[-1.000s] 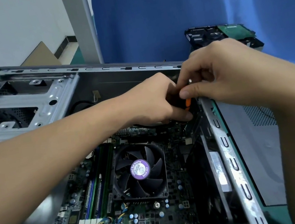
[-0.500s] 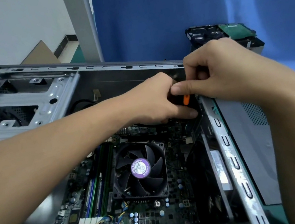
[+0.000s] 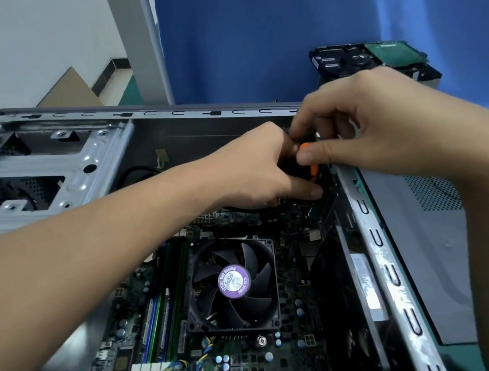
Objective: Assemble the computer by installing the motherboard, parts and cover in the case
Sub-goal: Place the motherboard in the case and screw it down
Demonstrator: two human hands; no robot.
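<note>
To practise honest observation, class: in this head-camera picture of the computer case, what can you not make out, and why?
Orange-and-black tool: head view, mostly covered by the left hand and right hand gripping it; its tip unseen.
Hard drive: head view, near part behind the right hand.
Motherboard: head view, far edge under the left hand; print too small.

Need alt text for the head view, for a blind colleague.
The left hand and right hand grip an orange-and-black tool near the far right corner of the open computer case. The installed motherboard and CPU fan lie below.
</note>
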